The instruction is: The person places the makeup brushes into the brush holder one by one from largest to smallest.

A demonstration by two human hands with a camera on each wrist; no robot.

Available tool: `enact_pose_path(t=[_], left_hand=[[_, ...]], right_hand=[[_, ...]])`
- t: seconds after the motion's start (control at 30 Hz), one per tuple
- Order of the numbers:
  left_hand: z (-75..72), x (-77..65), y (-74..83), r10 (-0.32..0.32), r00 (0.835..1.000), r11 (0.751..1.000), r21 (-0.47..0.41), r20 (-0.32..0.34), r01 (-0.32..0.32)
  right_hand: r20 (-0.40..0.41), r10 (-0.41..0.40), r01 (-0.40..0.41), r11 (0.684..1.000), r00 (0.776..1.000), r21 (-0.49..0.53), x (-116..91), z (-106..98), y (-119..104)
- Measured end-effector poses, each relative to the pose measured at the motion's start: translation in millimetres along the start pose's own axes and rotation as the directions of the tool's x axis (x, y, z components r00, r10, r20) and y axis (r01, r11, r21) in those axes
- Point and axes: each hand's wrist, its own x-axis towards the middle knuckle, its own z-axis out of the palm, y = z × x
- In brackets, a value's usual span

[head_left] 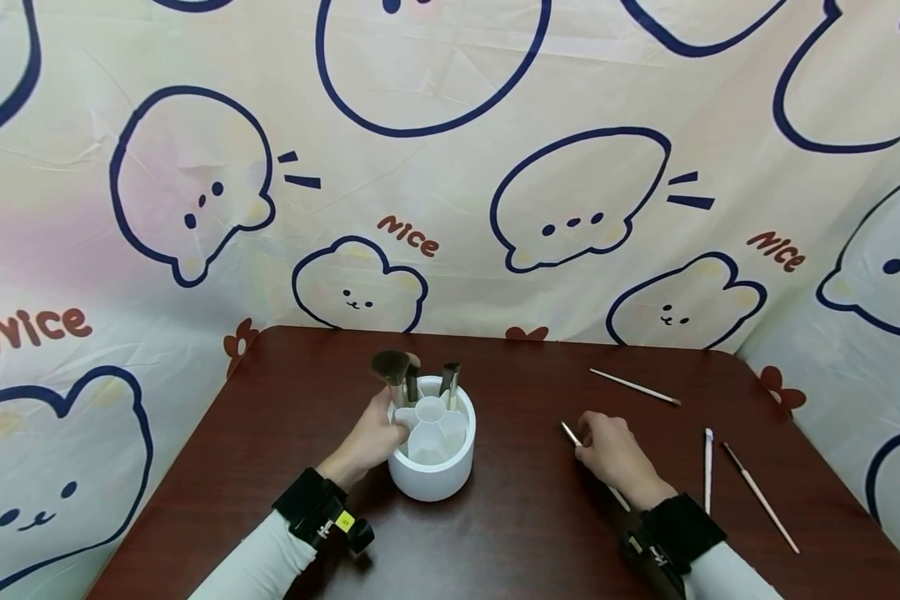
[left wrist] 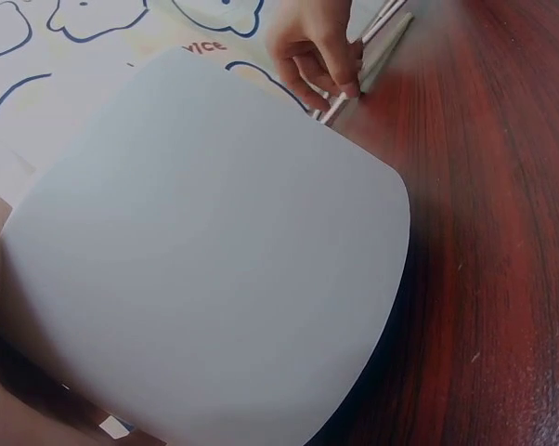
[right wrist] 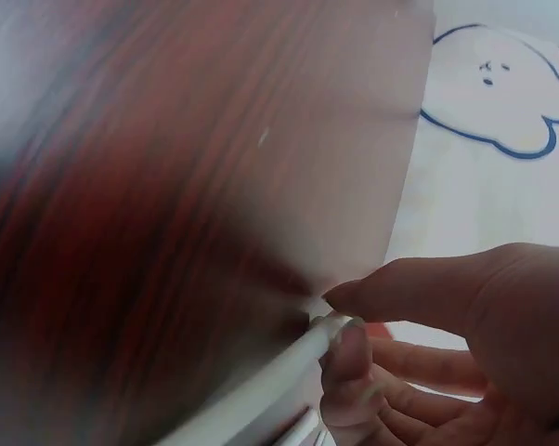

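Observation:
A white round brush holder (head_left: pixel 429 485) with inner compartments stands upright on the table. My left hand (head_left: pixel 366 440) grips its left side, thumb over the rim; in the left wrist view the holder's smooth wall (left wrist: pixel 205 232) hides most of that hand. Inside at the back stand several makeup brushes, among them a wide fluffy brush (head_left: pixel 392 368). To the right, my right hand (head_left: pixel 615 454) pinches a slim white makeup brush (head_left: pixel 618 498) at table level. Close up in the right wrist view, that brush's pale handle (right wrist: pixel 261 395) runs between thumb and index fingertip.
Three more slim brushes lie on the dark wooden table (head_left: pixel 510 533): one at the back right (head_left: pixel 633 387), a white one (head_left: pixel 708 471) right of my right hand, and a slanted one (head_left: pixel 761 497) beyond it. A printed cloth (head_left: pixel 457 183) hangs behind the table.

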Motion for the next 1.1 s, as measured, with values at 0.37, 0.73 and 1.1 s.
enact_pose_path(t=[0.37, 0.73, 1.1], left_hand=[[0.5, -13.9, 29.9, 0.010, 1.000, 1.000, -0.011, 0.003, -0.010], [0.4, -0.9, 0.7, -0.020, 1.000, 1.000, -0.002, -0.022, 0.020], [-0.4, -12.8, 29.2, -0.012, 1.000, 1.000, -0.004, 0.004, 0.012]], right_hand=[[-0.133, -0.195, 0.207, 0.975, 0.972, 0.082, -2, -34, -49], [-0.387, -0.352, 0.494, 0.787, 0.852, 0.370, -27, -91, -148], [-0.261, -0.353, 0.439, 0.749, 0.898, 0.497, -7, -38, -163]])
